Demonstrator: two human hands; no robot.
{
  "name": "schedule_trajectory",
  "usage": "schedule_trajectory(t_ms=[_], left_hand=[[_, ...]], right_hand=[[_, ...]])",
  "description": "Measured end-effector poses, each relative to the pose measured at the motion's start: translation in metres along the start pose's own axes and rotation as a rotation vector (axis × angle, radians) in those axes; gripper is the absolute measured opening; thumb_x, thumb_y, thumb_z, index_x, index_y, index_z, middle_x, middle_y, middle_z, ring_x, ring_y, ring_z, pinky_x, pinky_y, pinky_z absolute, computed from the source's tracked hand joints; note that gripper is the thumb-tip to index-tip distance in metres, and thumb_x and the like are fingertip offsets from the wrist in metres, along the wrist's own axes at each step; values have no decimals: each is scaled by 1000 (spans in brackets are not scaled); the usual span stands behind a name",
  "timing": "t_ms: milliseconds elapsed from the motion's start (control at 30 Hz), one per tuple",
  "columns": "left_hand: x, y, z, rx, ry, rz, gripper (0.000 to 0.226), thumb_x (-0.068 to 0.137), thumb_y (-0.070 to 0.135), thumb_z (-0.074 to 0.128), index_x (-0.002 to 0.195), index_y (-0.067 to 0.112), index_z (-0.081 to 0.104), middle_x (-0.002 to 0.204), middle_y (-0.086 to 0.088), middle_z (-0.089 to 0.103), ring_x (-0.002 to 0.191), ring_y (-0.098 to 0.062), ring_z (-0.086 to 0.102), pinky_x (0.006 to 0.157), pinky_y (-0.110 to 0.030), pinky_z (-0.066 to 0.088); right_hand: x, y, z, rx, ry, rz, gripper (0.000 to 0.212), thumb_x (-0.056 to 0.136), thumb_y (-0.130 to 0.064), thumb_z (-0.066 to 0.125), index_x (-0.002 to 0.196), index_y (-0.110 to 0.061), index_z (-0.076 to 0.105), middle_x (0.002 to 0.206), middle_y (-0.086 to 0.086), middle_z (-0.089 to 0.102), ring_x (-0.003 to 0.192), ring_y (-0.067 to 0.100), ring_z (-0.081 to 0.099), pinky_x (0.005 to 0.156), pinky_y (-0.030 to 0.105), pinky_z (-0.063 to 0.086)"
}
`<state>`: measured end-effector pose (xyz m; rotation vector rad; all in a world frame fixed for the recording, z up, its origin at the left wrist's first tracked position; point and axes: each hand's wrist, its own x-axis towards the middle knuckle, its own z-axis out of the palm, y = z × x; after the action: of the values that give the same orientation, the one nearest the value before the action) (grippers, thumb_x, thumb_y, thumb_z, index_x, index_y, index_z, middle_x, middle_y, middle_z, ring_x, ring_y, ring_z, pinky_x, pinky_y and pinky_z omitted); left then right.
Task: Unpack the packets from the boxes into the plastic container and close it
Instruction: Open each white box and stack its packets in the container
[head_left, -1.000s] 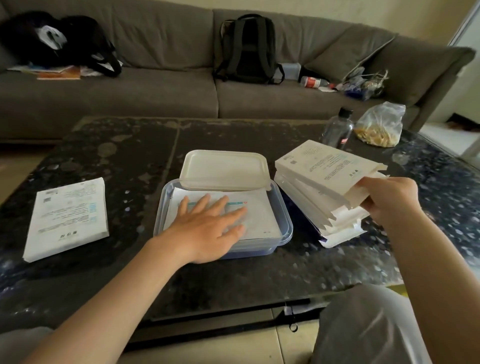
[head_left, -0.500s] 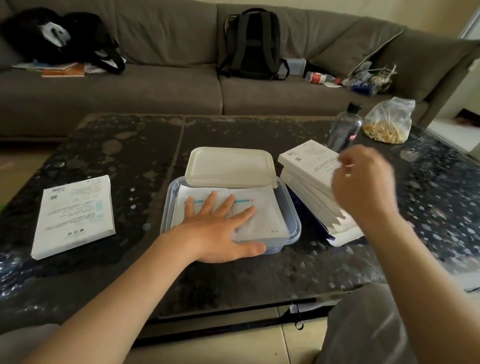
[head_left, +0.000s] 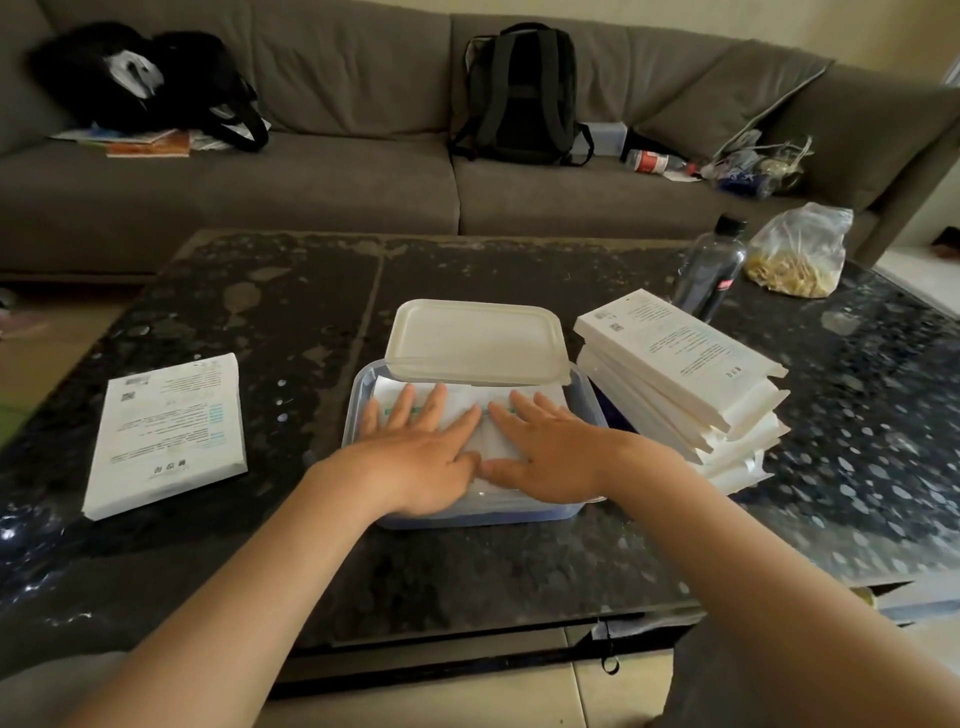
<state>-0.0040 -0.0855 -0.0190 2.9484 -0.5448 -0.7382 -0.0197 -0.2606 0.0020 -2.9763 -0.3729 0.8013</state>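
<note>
A clear plastic container (head_left: 589, 410) stands at the middle of the dark table, filled with white packets (head_left: 498, 439). Its white lid (head_left: 475, 340) lies across the container's far rim. My left hand (head_left: 421, 457) and my right hand (head_left: 550, 452) lie side by side, fingers flat, pressing on the top packet inside the container. A stack of several white boxes (head_left: 680, 379), some with open flaps, leans just right of the container. One more flat white box (head_left: 169, 431) lies on the table to the left.
A dark plastic bottle (head_left: 711, 273) and a clear bag of food (head_left: 800, 252) stand at the table's far right. Behind the table (head_left: 291, 312) runs a grey sofa holding a black backpack (head_left: 519, 93), a black bag and clutter.
My right hand has left the stack of boxes and come down onto the packets in the container beside my left hand. The left hand stayed flat on the packets.
</note>
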Motion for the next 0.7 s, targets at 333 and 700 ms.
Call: schedule_trajectory(t_ms=[333,700], left_hand=[[1,-3,-1,17,-34,6,62,106,54,14,154,43,-23,160,5,-38,148,-27,-35,122,-53,-16],[-7,1,-3,-42,28,19,60,105,54,14,158,43,-13,165,4,-28,151,-27,-29,122,-54,-16]], right_hand=[[8,3,-4,-25,-106,52,81,101,-66,27,156,-32,-22,165,3,-27,152,28,-23,123,48,-2],[4,-5,-12,-1,-91,92,81,101,-63,33,159,-31,-13,168,4,-19,154,31,-15,124,51,1]])
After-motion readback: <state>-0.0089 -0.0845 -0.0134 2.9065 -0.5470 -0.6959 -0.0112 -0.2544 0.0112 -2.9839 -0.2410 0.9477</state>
